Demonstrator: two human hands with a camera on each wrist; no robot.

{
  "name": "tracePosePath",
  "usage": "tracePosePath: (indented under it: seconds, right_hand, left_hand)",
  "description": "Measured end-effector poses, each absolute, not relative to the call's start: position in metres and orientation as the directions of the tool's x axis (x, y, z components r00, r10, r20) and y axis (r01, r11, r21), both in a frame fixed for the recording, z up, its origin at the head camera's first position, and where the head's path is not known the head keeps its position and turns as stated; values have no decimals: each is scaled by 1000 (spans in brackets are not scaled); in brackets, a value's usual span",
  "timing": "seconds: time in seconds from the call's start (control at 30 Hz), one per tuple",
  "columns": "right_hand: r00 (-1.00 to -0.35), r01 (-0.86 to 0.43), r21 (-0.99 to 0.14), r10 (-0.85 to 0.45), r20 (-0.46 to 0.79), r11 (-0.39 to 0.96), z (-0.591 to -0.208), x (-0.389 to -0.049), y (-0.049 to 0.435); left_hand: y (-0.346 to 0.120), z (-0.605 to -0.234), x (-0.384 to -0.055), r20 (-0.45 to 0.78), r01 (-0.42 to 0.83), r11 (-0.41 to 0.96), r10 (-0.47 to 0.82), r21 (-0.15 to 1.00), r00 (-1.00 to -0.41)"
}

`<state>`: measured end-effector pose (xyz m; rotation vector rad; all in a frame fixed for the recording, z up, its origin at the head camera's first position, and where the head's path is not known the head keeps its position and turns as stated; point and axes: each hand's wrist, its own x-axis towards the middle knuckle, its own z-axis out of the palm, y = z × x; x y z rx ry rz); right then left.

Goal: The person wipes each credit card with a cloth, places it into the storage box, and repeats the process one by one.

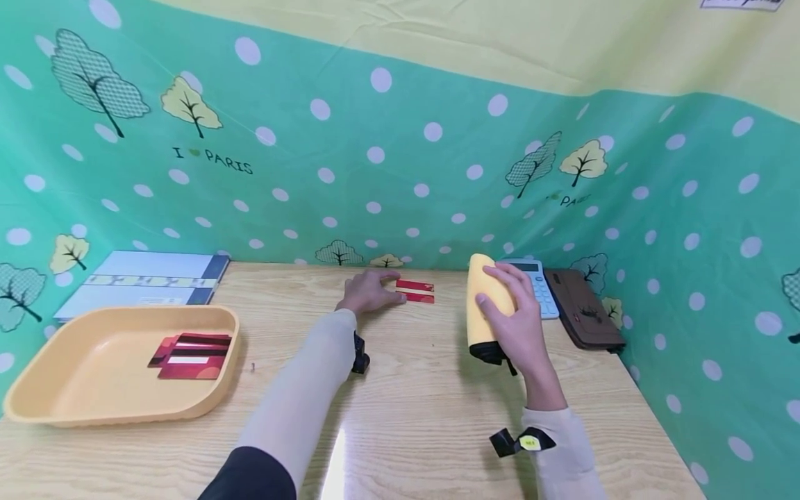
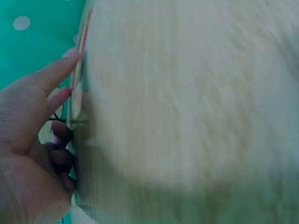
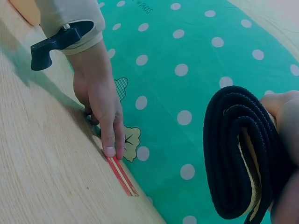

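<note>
On the wooden table, a red card (image 1: pixel 415 292) with a pale stripe lies flat near the back curtain. My left hand (image 1: pixel 370 290) reaches to its left end, the thumb at the near corner and a finger at the far corner. In the right wrist view, the left hand's fingertips (image 3: pixel 110 151) are right at the end of the card (image 3: pixel 123 176). My right hand (image 1: pixel 519 312) grips a rolled-up yellow cloth with black edging (image 1: pixel 484 305) above the table. Its dark folded layers (image 3: pixel 236 154) face the right wrist camera.
An orange-yellow plastic basket (image 1: pixel 62 411) with several red cards (image 1: pixel 195 357) stands at the left. Behind it lies a light blue folder (image 1: pixel 156 267). At the back right are a blue calculator (image 1: pixel 542 292) and a brown wallet (image 1: pixel 584 309). A green dotted curtain (image 1: pixel 350 173) borders the table.
</note>
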<state>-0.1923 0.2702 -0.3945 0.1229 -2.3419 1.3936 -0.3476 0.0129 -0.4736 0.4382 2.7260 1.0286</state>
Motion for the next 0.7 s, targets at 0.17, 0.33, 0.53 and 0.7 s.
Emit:
tracePosePath:
  seconds: [0.17, 0.33, 0.53, 0.7]
  right_hand:
    - [-911, -280, -819, 131, 391, 501, -395, -193, 269]
    - [-909, -291, -819, 126, 398, 494, -395, -193, 268]
    - [-913, -280, -820, 127, 388, 499, -395, -192, 267]
    - [-914, -277, -818, 123, 386, 505, -395, -191, 267]
  left_hand:
    - [13, -471, -347, -86, 182, 717, 321, 673, -943]
    - [9, -469, -346, -82, 176, 696, 320, 696, -944]
    - [5, -468, -344, -110, 153, 678, 329, 719, -938]
    - [6, -469, -339, -100, 190, 668, 370, 719, -924]
